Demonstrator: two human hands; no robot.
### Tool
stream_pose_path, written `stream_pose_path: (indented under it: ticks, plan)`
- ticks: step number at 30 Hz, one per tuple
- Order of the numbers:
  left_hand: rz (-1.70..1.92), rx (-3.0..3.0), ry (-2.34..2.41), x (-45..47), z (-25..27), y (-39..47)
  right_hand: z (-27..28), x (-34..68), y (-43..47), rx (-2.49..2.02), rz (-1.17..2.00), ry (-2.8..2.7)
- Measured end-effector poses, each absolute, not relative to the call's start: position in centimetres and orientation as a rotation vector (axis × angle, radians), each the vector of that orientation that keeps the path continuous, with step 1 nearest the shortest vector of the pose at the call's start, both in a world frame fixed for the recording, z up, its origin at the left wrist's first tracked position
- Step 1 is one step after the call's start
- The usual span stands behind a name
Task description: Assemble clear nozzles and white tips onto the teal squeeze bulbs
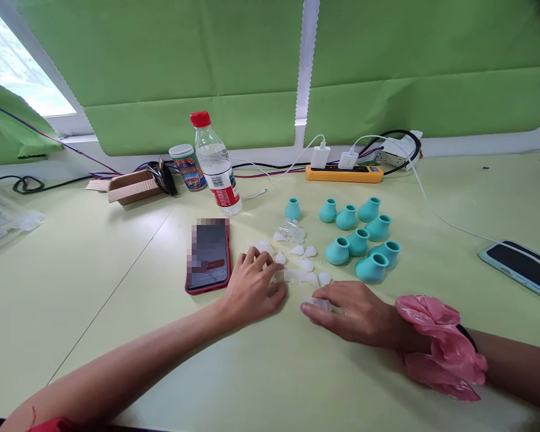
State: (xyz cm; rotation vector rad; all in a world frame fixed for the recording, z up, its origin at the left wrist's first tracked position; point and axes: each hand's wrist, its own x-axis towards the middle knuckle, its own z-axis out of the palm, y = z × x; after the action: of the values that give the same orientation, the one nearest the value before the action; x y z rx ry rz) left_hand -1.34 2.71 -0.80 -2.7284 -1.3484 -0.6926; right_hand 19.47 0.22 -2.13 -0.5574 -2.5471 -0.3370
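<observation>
My left hand (256, 285) rests on the table with bent fingers apart, its fingertips among small white translucent pieces (306, 264); what lies directly under them is partly hidden. My right hand (348, 309) is closed around a small translucent plastic piece (318, 303), which shows between thumb and fingers. A strip of clear film (293, 275) lies between the hands. Just beyond are a clear crumpled plastic piece (291, 230) and a single turquoise vase-shaped piece (292, 209). Several more turquoise vase-shaped pieces (357, 241) stand or tilt in a group beyond my right hand.
Left of my left hand lies a red-cased phone (208, 255). Behind it stand a water bottle (218, 168) and a patterned canister (188, 168). An orange power strip (344, 174) with chargers sits at the back. A white cable runs to another phone (522, 267) at right.
</observation>
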Motion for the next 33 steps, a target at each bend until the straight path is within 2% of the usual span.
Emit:
stream_pose_path:
  ticks: [4,7,9,12,15,18,23,26,29,33]
  plan:
    - [-0.708,-2.749,-1.310,-1.7,-1.3,3.3,-2.2,19.4,0.2,-0.574,-0.264,-2.637]
    - [-0.999,-2.739,-1.226,-2.0,-1.4,3.8,-2.1,19.2,0.1,-0.657,-0.108,-2.509]
    - [-1.308,-2.708,-1.116,-1.9,-1.2,3.8,-1.8,19.0,-0.1,-0.756,0.195,-2.371]
    - [-1.692,-2.699,-0.882,-1.3,-0.8,3.2,-1.0,18.5,-0.2,-0.917,0.942,-1.994]
    - [-1.828,-2.776,-0.767,-0.7,-0.5,2.4,-0.2,18.1,-0.4,-0.995,1.414,-1.585]
    - [-1.840,-2.831,-0.866,-0.4,-0.5,2.0,0.3,18.1,-1.1,-1.014,1.413,-1.456]
    - [-1.859,-2.863,-1.006,-0.5,-0.9,2.2,0.4,18.5,-2.9,-0.931,1.087,-1.802]
    - [-1.852,-2.863,-1.078,-0.5,-1.1,2.2,0.0,18.1,-3.1,-1.030,1.309,-1.862]
    - [-1.867,-2.849,-1.041,-0.4,-1.2,2.2,-0.5,17.6,-2.3,-1.091,1.645,-1.622]
    - [-1.853,-2.851,-1.023,-0.3,-0.9,2.0,-0.9,17.4,-1.0,-1.035,1.688,-1.480]
